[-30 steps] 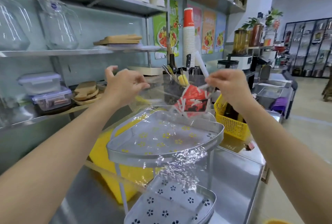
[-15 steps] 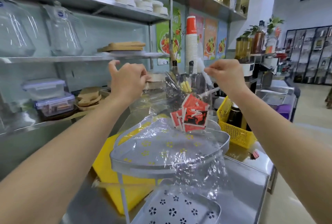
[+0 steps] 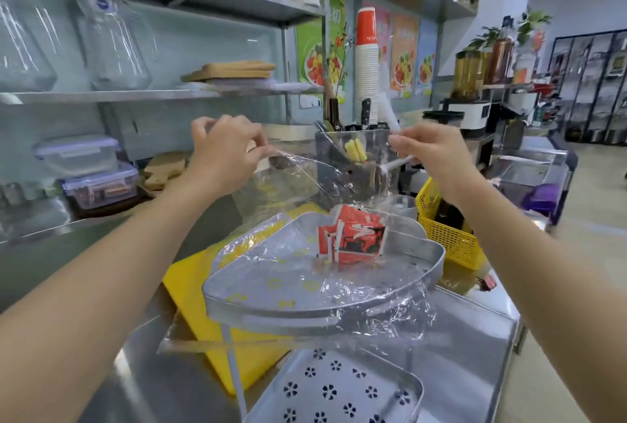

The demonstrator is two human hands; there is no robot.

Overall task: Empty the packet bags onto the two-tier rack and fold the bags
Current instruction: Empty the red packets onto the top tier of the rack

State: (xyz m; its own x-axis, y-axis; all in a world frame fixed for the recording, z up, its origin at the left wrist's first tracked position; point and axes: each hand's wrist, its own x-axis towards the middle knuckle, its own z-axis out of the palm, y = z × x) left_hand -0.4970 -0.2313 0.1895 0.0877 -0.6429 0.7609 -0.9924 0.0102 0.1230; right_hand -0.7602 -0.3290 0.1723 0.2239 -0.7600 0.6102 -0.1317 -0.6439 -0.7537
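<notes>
Head view: clear bag hard to trace; left hand and right hand each pinch its top edge, stretched between them. Below the grips, red packets sit on the rack's upper tier; inside the film or out, can't tell; lower tier cut off.

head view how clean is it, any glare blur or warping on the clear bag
Head view: the clear bag shows mainly as white glare streaks and crinkles over the rack's top tier; the red packets are fairly sharp, print unreadable; left hand and right hand slightly motion-blurred; wide-angle bowing curves the wall shelves.
</notes>
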